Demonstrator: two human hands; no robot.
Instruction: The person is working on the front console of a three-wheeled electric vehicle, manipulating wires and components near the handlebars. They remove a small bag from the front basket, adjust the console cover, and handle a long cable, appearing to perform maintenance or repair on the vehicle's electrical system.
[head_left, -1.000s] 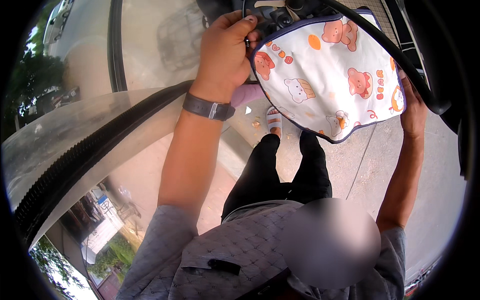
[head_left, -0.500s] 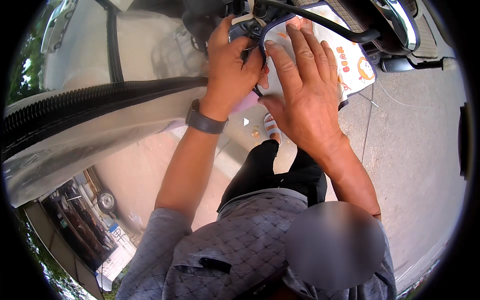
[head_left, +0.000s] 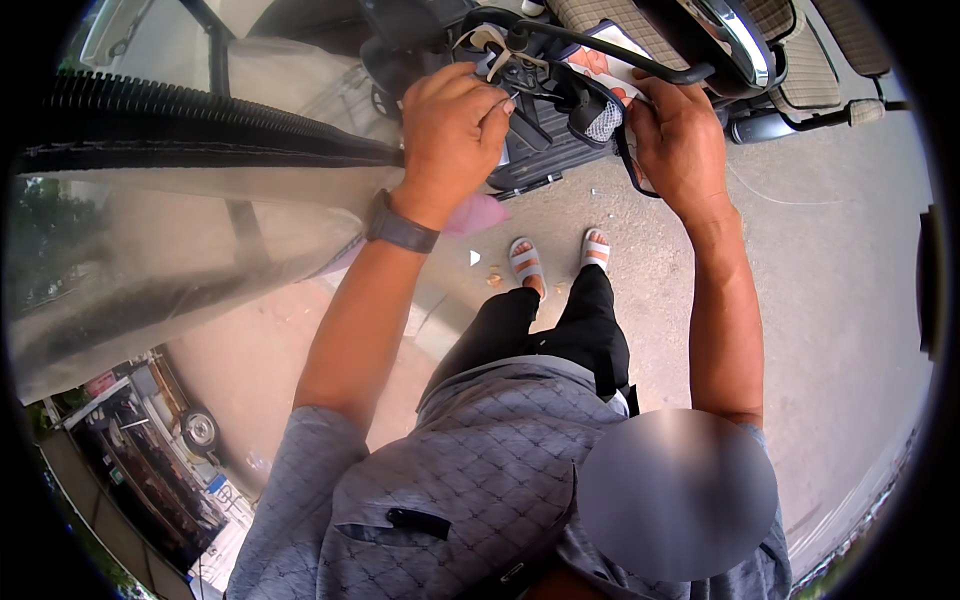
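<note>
My left hand [head_left: 450, 125], with a dark watch on its wrist, is closed on a white cord [head_left: 488, 42] at the front of a scooter [head_left: 560, 150]. My right hand [head_left: 680, 135] grips a black strap [head_left: 622, 160] that belongs to a white cloth bag printed with cartoon bears [head_left: 598, 55]. The bag hangs between my hands behind a black bar [head_left: 620, 60], so most of it is hidden. A small mesh pouch [head_left: 600, 120] shows just left of my right thumb.
A clear plastic sheet with a black ribbed edge [head_left: 180, 120] fills the left side. The scooter's checked seat [head_left: 790, 70] is at the top right. My sandalled feet [head_left: 555, 260] stand on grey pavement [head_left: 830, 300]. A pink scrap [head_left: 480, 212] lies below my left wrist.
A second ago I held the printed bag spread wide. Both hands then came together on it; now they are apart and the bag sits tucked behind the black bar.
</note>
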